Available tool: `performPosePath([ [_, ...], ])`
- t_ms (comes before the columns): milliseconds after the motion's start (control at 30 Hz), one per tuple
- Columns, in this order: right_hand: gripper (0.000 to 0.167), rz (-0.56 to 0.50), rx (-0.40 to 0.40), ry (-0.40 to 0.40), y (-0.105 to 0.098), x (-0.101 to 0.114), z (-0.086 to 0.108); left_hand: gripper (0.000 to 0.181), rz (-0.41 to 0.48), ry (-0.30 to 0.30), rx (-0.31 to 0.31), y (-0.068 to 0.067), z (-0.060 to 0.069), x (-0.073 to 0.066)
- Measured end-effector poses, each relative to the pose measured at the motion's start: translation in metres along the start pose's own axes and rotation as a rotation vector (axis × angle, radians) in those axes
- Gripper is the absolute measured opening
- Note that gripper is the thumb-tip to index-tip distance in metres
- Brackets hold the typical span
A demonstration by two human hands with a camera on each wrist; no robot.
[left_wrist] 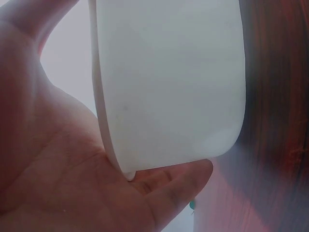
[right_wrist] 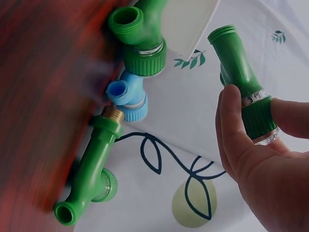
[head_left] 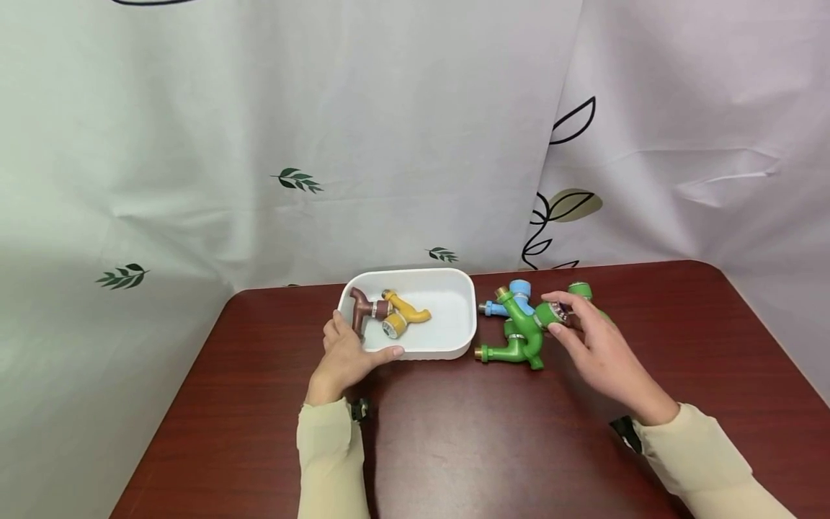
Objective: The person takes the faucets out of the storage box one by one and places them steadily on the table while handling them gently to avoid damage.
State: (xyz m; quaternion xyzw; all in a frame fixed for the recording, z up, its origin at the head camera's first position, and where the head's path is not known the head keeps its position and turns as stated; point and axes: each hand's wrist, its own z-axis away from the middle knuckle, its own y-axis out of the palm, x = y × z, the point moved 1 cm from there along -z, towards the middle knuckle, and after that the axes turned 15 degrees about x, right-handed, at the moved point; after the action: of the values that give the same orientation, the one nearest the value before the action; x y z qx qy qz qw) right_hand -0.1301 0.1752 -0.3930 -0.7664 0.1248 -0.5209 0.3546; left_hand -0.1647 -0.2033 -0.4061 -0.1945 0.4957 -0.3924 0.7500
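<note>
My right hand [head_left: 599, 353] pinches a green faucet [head_left: 528, 324] by its ribbed knob; in the right wrist view this faucet [right_wrist: 236, 63] is held up off the table. My left hand [head_left: 344, 360] rests around the left end of a white tray [head_left: 441, 355], thumb on the front rim, fingers at the left side. In the left wrist view the hand [left_wrist: 72, 164] lies against the tray wall [left_wrist: 169, 87]. Inside the tray are a brown faucet [head_left: 359, 311] and a yellow faucet [head_left: 408, 310], touching.
Right of the tray on the dark red table [head_left: 454, 432] lie a green faucet [head_left: 506, 353], a blue faucet [head_left: 519, 290] and another green faucet [head_left: 580, 290], partly behind my right hand. A white patterned curtain [head_left: 402, 144] hangs behind the table.
</note>
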Motion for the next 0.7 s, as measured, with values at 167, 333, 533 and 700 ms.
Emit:
performPosePath([
  [167, 0.041, 0.056, 0.016, 0.027, -0.002, -0.003, 0.007, 0.143, -0.003, 0.001, -0.002, 0.001, 0.001, 0.0],
  [333, 0.04, 0.082, 0.019, 0.04, -0.005, -0.007, 0.015, 0.143, -0.008, 0.006, -0.006, 0.001, 0.001, 0.0],
  [533, 0.042, 0.1, -0.003, 0.027, -0.009, -0.012, 0.023, 0.143, -0.009, 0.009, -0.007, 0.001, 0.002, 0.0],
  [700, 0.042, 0.098, 0.005, 0.055, -0.013, -0.017, 0.03, 0.143, -0.016, 0.007, -0.009, 0.0, 0.002, -0.001],
])
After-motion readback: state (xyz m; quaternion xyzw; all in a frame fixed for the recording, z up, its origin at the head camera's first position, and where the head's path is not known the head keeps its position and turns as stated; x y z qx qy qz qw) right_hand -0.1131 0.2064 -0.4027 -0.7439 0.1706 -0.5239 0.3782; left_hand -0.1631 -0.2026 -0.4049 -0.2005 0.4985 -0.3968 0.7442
